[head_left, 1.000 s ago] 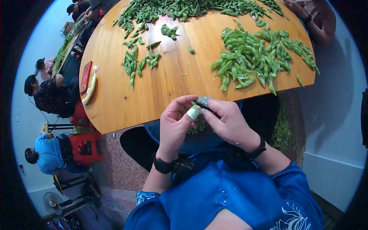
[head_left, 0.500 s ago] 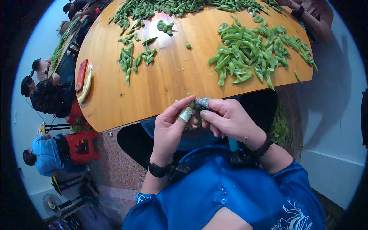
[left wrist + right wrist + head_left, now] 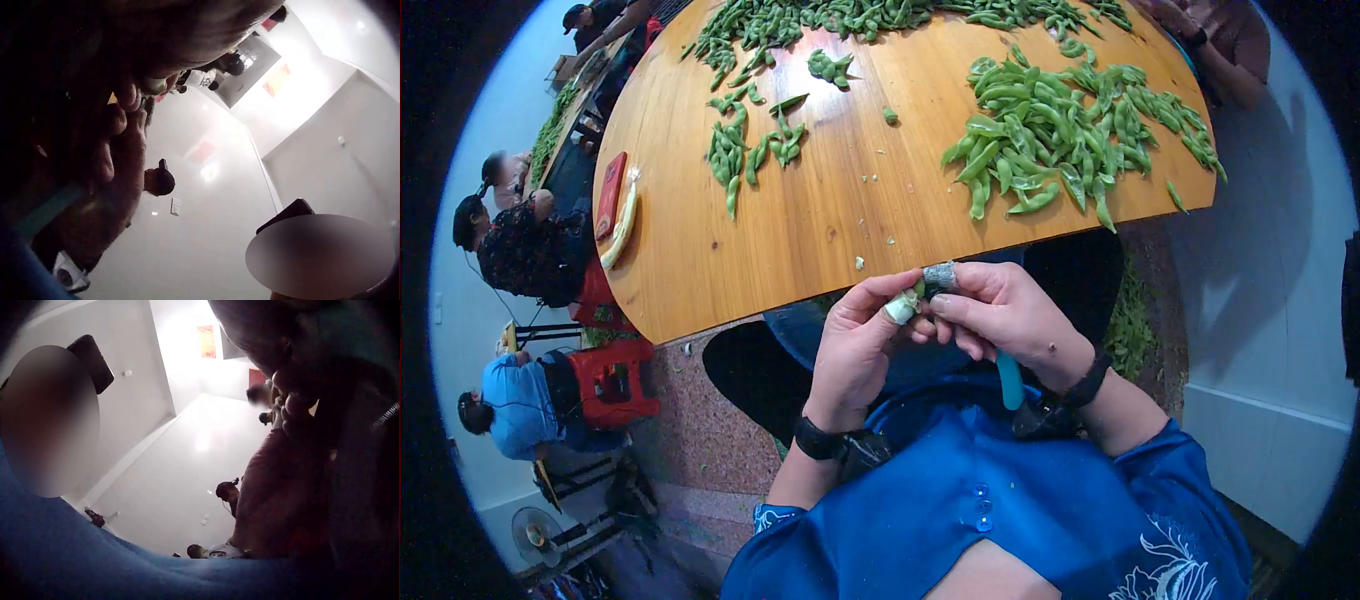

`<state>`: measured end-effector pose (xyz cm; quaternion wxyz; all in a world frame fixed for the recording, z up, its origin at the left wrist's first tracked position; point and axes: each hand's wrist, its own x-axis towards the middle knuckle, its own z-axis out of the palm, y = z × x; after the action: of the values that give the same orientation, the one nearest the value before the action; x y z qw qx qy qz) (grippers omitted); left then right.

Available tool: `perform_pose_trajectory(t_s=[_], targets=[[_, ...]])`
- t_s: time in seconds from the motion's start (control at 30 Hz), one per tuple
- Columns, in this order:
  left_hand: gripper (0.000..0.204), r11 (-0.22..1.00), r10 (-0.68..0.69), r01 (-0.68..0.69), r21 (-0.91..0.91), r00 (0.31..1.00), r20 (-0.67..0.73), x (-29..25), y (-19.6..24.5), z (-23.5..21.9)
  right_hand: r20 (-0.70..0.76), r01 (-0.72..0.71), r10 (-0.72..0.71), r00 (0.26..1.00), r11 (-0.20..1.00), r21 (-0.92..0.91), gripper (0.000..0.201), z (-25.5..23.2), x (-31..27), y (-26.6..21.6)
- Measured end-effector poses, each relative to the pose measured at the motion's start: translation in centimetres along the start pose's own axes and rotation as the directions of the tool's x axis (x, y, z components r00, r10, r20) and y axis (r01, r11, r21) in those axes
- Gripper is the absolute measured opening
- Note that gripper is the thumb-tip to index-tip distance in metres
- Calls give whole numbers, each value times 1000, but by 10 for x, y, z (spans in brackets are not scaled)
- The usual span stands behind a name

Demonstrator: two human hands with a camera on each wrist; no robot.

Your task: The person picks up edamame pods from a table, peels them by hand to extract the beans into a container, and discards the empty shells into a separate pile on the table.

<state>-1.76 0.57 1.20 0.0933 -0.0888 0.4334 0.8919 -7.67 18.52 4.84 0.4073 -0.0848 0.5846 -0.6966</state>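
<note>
OK so two hands, both up at the near edge of the desk (image 3: 670, 290). The left hand (image 3: 850, 355) has thumb and index pinching one green pod (image 3: 919, 287), with a pale green wrap (image 3: 901, 307) round the thumb. The right hand (image 3: 1015, 318) is curled, thumb and index pinching in at that same pod, with one grey wrap (image 3: 940, 276) on the index. The pod sits right between the two sets of fingertips, mostly hidden, and both wrist views are too dark to add much. One teal handle (image 3: 1009, 380) pokes out below the right hand; can't tell how it's held. Two black wristbands, one per wrist.

On the desk: two big heaps of pods, the far heap (image 3: 840, 18) and the right heap (image 3: 1050, 135), way too many to count. Then one little clump (image 3: 830, 68), one looser bunch (image 3: 745, 150) to the left, and one single short pod (image 3: 890, 116). A few pale crumbs lie near the edge. Far left there's one red flat thing (image 3: 610, 195) with one long pale item (image 3: 622, 222) just beside it.

Farther out, four people at the left, one at the right, and one fan (image 3: 535, 530).
</note>
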Motion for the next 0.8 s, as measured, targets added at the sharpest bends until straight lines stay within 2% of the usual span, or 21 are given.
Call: perform_pose_trajectory(t_s=[0.13, 0.2, 0.33, 0.43, 0.6, 0.63, 0.7, 0.73, 0.8], targets=[[24, 998, 46, -43, 55, 997, -61, 2, -1, 2, -26, -13, 11, 1000, 997, -77, 18, -1, -6, -8], [24, 979, 57, -30, 200, 990, -127, 1, 2, 7, 2, -26, 26, 1000, 998, -62, 18, -3, -7, -8], [23, 973, 101, -79, 218, 991, -93, 1, -4, 8, -11, -11, 11, 1000, 999, -30, 18, -1, -6, -4], [24, 982, 98, -83, 170, 992, -84, 0, -6, 7, -16, 5, -5, 1000, 1000, -2, 17, -1, -5, 0], [26, 995, -29, 28, -91, 1000, -9, 0, -10, -1, -33, 27, -26, 999, 999, 29, 15, -2, -2, 11], [26, 995, -30, 29, -91, 1000, -8, 1, -11, -3, -35, 28, -27, 999, 999, 30, 15, -2, -2, 10], [26, 976, -30, 41, -212, 998, 54, 2, -13, -5, -23, 0, 1, 1000, 998, 63, 16, -2, -3, 9], [26, 976, -31, 42, -212, 998, 54, 1, -13, -3, -23, 0, 1, 1000, 998, 64, 16, 0, -3, 8], [24, 997, 14, -15, -73, 1000, -12, -1, -9, 6, -82, 154, -156, 984, 988, -32, 18, 8, -5, 4]])
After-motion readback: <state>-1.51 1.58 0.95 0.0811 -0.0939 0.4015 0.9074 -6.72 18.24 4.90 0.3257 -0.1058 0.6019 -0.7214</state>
